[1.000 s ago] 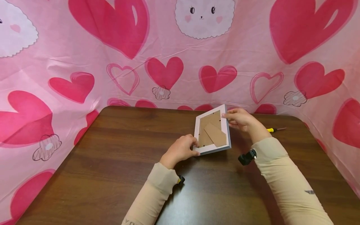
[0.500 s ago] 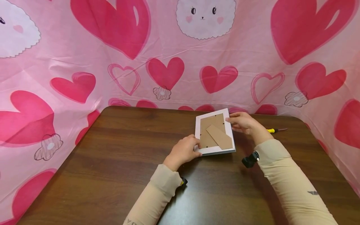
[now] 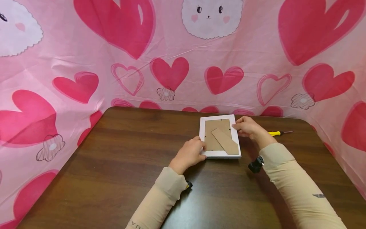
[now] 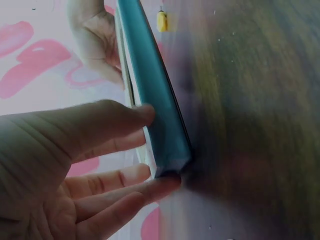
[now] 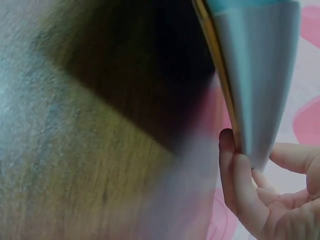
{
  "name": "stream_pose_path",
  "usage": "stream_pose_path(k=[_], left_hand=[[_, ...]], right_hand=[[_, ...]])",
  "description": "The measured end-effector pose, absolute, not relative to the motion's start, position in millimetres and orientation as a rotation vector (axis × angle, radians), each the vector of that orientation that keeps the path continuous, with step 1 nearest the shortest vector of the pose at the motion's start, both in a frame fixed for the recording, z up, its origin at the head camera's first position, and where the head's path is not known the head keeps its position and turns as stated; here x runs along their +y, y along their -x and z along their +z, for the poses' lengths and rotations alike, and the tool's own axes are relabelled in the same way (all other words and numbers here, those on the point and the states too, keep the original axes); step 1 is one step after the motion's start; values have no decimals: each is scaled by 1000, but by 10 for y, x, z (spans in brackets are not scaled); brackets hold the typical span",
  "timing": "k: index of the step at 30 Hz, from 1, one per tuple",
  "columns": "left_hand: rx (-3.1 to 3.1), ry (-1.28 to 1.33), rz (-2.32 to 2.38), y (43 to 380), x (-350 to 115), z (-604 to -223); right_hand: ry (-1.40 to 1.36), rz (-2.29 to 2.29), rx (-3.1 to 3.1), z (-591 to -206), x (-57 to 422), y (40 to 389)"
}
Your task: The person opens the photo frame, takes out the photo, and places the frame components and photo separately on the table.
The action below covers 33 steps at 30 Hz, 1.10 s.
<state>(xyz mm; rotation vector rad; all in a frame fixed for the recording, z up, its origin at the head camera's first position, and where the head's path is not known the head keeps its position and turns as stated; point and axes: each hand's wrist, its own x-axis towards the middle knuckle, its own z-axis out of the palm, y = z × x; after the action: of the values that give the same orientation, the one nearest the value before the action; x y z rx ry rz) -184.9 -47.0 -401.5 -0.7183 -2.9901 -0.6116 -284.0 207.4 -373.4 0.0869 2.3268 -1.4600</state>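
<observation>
Two hands (image 3: 189, 152) grip picture frame (image 3: 220, 139) between them, opposite edges.

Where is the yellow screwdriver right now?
In the head view, the yellow screwdriver lies on the table, right of the picture frame, just past the right grip.

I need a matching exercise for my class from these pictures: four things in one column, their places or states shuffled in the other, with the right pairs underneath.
Things
1. stand flap
2. right hand
3. screwdriver
4. left hand

Places or states
A. yellow-handled, lying on the table
B. holding the near left corner of the picture frame
C. tan, slanting across the picture frame's back
D. holding the picture frame's right side

Pairs: 1-C, 2-D, 3-A, 4-B
</observation>
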Motion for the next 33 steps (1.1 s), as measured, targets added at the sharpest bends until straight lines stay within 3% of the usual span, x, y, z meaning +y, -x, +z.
stream_pose_path(k=[33], left_hand=[[-2972,646,-487,1754,-383,-3979]], right_hand=[[-96,-1340,2349,-3918,2004,2871]])
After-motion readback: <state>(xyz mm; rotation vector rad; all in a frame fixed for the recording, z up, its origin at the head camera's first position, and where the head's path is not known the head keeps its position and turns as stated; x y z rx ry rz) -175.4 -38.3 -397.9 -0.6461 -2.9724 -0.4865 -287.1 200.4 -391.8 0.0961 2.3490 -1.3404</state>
